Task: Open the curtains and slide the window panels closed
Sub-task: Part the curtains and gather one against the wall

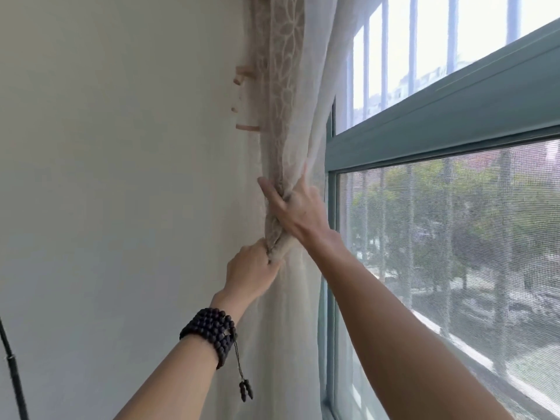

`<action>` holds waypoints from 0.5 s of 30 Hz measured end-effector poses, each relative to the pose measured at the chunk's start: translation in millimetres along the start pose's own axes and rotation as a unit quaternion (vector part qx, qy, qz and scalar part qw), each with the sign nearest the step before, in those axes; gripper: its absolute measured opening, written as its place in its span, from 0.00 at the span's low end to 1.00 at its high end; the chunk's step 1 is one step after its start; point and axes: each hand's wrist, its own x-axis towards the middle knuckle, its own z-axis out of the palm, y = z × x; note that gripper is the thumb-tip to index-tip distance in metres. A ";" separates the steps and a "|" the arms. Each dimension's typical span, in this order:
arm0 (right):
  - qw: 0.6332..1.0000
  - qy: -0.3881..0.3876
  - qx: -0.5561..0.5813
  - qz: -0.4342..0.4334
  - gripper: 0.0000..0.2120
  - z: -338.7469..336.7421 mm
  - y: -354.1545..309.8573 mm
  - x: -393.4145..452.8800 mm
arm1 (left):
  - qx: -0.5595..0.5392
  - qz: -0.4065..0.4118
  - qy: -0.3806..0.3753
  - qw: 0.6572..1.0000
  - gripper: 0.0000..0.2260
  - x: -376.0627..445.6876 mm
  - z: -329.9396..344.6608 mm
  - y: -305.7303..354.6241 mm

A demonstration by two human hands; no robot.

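A beige patterned curtain and a sheer white curtain hang bunched together at the left edge of the window. My right hand wraps around the bunch, fingers spread over the fabric. Just below it, my left hand, with a dark bead bracelet on the wrist, pinches the lower part of the patterned curtain. The teal window frame runs to the right. Its lower panel is covered with a mesh screen.
A plain white wall fills the left side. Small beige hooks stick out of the wall beside the curtain. Vertical bars show outside the upper pane. A thin black pole stands at the far lower left.
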 end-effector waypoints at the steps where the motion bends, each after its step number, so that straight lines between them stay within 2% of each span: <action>1: 1.000 0.001 -0.017 -0.001 0.48 3.1 2.8 0.6 | 0.009 -0.002 0.007 1.000 0.13 1.4 3.4 -2.4; 4: 0.996 0.006 -0.090 0.018 0.57 24.5 15.8 7.3 | 0.050 -0.008 0.018 0.999 0.23 8.4 22.0 -11.6; 8: 0.984 0.018 -0.160 0.079 0.59 59.4 48.4 28.3 | 0.113 -0.037 0.072 0.990 0.37 32.2 50.3 -29.1; 10: 0.984 0.008 -0.157 0.088 0.61 67.2 56.9 36.7 | 0.136 -0.029 0.100 0.985 0.40 41.0 57.2 -34.1; 15: 0.993 -0.013 -0.089 0.074 0.63 92.7 81.5 66.5 | 0.111 -0.079 0.076 0.988 0.47 72.6 84.2 -48.1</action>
